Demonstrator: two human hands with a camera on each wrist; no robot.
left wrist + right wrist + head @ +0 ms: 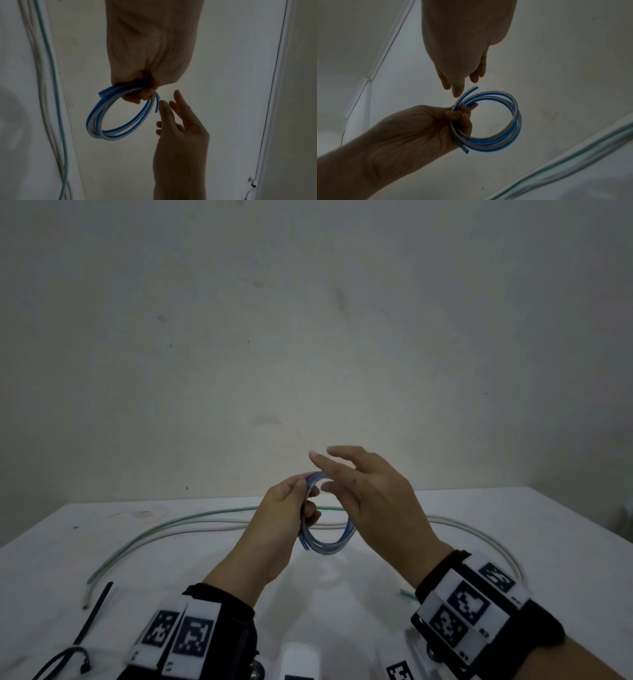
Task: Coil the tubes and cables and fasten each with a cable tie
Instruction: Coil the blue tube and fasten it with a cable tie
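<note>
Left hand (286, 508) raised above the white table (513, 529), fingers and thumb curled round one side of the blue-striped clear tube coil (329, 544), pinching several turns together. Coil (118, 120) held upright in the air, hanging as a round loop of roughly three or four turns below and beside the gripping fingers (462, 117). One cut end poking out past the grip at the lower side (465, 150), the other free end sticking up loose at the top of the loop (473, 90).

Right hand (373, 501) just beside the coil, holding nothing, fingers straight and slightly spread, fingertips (163, 106) close to the free end of the tube. Touching it or a hair apart: hard to tell in the dim wrist views, though the right wrist view suggests a narrow gap (457, 92).

On the table behind the hands, uncoiled: a white cable (205, 525) and a green-striped tube (164, 523), lying side by side in a long arc from the near left, round the far side, to the near right. Near the left front edge, a straight black cable tie (96, 614) flat on the table, and a second black tie bent into a loop (65, 660) at the bottom corner. Black wrist straps with printed markers (469, 604) on both forearms.
</note>
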